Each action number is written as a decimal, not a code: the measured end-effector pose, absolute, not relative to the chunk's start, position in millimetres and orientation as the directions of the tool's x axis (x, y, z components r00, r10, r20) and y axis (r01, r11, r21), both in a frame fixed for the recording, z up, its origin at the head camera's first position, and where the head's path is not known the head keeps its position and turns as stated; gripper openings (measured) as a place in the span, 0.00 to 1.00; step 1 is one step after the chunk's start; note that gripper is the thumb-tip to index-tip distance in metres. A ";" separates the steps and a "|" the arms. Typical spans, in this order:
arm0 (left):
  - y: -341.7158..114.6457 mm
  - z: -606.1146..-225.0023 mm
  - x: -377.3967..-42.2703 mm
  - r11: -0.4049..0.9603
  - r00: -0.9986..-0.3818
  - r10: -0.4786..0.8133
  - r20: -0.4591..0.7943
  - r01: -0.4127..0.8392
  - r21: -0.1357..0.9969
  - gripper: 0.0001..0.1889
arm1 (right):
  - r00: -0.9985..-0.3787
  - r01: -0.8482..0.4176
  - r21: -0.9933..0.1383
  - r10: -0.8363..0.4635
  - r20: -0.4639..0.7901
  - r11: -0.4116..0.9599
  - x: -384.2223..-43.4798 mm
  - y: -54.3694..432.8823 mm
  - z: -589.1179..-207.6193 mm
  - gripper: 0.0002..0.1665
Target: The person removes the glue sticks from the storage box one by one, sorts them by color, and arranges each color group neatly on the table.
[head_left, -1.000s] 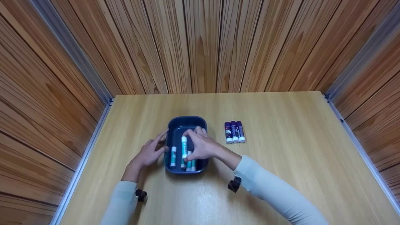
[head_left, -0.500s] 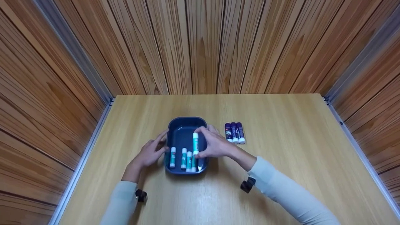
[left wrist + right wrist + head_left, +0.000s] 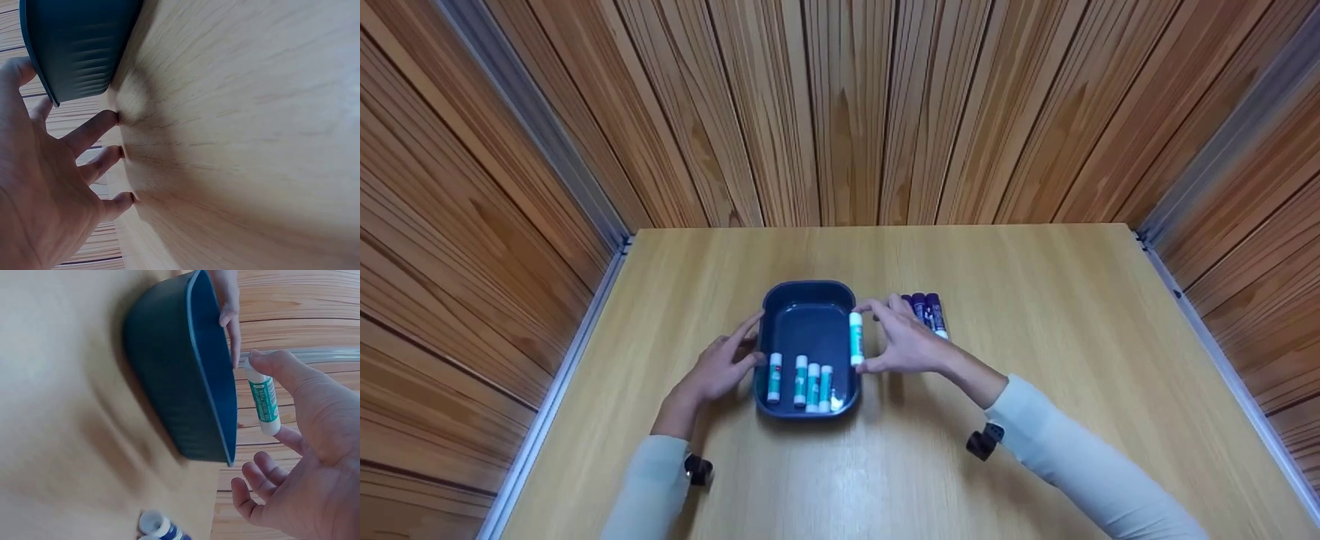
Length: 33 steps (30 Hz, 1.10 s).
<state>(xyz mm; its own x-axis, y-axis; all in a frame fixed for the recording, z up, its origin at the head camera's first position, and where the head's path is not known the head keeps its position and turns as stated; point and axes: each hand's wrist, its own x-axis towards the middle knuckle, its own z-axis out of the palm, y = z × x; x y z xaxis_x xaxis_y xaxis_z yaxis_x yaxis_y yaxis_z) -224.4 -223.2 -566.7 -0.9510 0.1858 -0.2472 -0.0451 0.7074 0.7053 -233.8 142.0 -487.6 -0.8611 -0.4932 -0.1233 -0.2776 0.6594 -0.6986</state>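
My right hand (image 3: 911,341) pinches a white glue stick (image 3: 856,339) with a green label by its two ends, between thumb and a finger. It is above the right rim of a dark blue plastic bin (image 3: 810,326). In the right wrist view the glue stick (image 3: 264,400) is clear of the bin wall (image 3: 163,365), the other fingers loosely bent. Several similar glue sticks (image 3: 801,381) lie in the bin's near half, one apart at the left. My left hand (image 3: 718,369) spreads along the bin's left side, thumb at the rim; in the left wrist view some fingertips (image 3: 125,199) touch the table.
Purple glue sticks (image 3: 936,311) with white ends lie side by side right of the bin, partly hidden behind my right hand. The wooden table (image 3: 1035,315) is enclosed by wood-panelled walls (image 3: 847,112) at the back and sides.
The right hand has carried the glue stick rightward from over the middle of the bin to its right rim. My left hand stays in place beside the bin.
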 end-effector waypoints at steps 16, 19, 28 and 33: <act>-226.7 -565.8 -223.0 0.710 -0.947 0.189 -0.260 -0.051 0.703 0.39 | -0.886 -0.272 -0.701 -0.456 -0.085 0.659 -232.8 195.9 -509.1 0.52; -227.1 -565.4 -222.8 0.709 -0.948 0.188 -0.259 -0.052 0.704 0.39 | -0.891 -0.254 -0.703 -0.444 -0.098 0.664 -232.4 204.7 -512.0 0.52; -226.5 -564.1 -224.1 0.707 -0.950 0.184 -0.251 -0.049 0.705 0.40 | -0.904 -0.218 -0.703 -0.411 -0.116 0.677 -228.3 222.5 -521.3 0.52; -224.7 -566.4 -223.9 0.709 -0.949 0.195 -0.249 -0.040 0.705 0.39 | -0.909 -0.192 -0.698 -0.393 -0.138 0.690 -219.4 226.5 -530.5 0.53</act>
